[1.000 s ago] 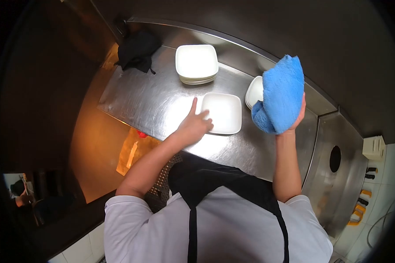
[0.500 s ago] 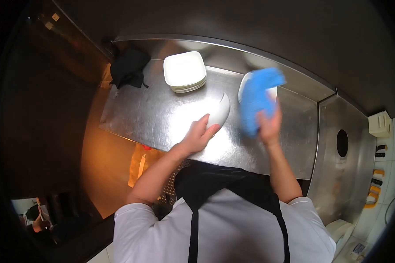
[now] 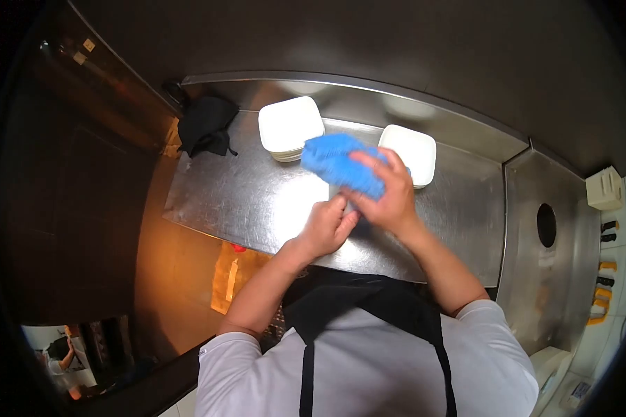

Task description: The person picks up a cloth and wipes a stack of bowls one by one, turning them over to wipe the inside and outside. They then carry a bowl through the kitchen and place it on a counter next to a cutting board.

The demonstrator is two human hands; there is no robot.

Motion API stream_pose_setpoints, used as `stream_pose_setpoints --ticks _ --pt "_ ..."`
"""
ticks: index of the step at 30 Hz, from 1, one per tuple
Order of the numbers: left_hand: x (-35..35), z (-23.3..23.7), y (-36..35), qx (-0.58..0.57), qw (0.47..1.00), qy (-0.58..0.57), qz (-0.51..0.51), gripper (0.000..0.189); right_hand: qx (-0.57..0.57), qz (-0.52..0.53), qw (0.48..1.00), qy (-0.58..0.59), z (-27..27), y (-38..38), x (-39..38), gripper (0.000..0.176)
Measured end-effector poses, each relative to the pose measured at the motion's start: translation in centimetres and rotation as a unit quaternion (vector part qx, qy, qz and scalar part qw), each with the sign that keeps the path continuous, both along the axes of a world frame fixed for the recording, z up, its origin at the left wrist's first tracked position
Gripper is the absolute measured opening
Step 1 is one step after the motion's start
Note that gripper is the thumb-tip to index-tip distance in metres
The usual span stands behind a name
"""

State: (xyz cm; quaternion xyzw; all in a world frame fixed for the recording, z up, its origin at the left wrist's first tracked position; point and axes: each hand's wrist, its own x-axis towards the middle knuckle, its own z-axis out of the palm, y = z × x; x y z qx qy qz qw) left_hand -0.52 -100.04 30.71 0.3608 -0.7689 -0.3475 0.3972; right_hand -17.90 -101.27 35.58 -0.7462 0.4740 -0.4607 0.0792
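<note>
Blue cloth (image 3: pixel 334 163) is sitting bunched over the steel counter (image 3: pixel 459 222), right hand (image 3: pixel 395 198) gripping it. Likely handling light, soft, floppy; best hold: the bunched middle. Left hand (image 3: pixel 325 226) is sitting curled just below; can't tell if it's gripping anything. Behind, left stack (image 3: pixel 290 125) and right stack (image 3: pixel 409 153) of white dishes are looking hard, slick, probably breakable; rims suit fingers.

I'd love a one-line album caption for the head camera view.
Over a steel counter, the right hand holds a blue cloth close to the left hand, white dishes stacked beyond.
</note>
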Motion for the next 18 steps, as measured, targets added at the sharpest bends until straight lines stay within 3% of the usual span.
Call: stream_pose_setpoints --ticks 1,3,4,6,7,10,12,13,15,18 --pt "-0.1 1.8 0.7 0.016 1.0 -0.02 -0.011 0.018 0.093 0.0 0.984 -0.15 -0.6 -1.0 -0.3 0.049" --pt "0.0 4.5 1.7 0.041 0.994 -0.092 -0.045 0.018 0.253 0.048 0.882 -0.394 -0.4 -4.0 -2.0 0.035" --pt "-0.7 4.9 1.7 -0.04 0.996 -0.049 -0.056 0.018 0.319 0.057 0.821 -0.47 -1.5 -4.1 -2.0 0.035" --pt "-2.7 5.4 1.4 -0.203 0.975 0.04 -0.074 0.02 0.436 0.08 0.67 -0.596 -7.2 -5.0 -1.3 0.035" --pt "-2.9 5.0 0.3 -0.253 0.964 0.01 -0.083 0.027 0.402 0.051 0.686 -0.604 -10.2 -4.4 -0.2 0.04" --pt "-1.8 2.5 -3.7 -0.35 0.932 -0.09 -0.013 0.029 0.458 0.114 0.511 -0.719 -8.9 -1.5 1.4 0.042" --pt "0.1 2.2 -5.5 -0.282 0.945 -0.153 0.059 0.031 0.505 0.177 0.522 -0.664 -7.7 -0.6 -0.6 0.056" --pt "0.8 2.4 -6.5 -0.29 0.937 -0.168 0.098 0.028 0.495 0.13 0.563 -0.649 -5.5 -0.1 -1.4 0.07" --pt "2.0 1.7 -8.9 -0.316 0.908 -0.233 0.144 0.013 0.466 0.088 0.581 -0.661 -3.8 0.3 -3.5 0.077" --pt "3.5 -0.5 -11.9 -0.264 0.9 -0.305 0.166 0.009 0.419 0.068 0.602 -0.677 -3.0 0.7 -6.2 0.084"
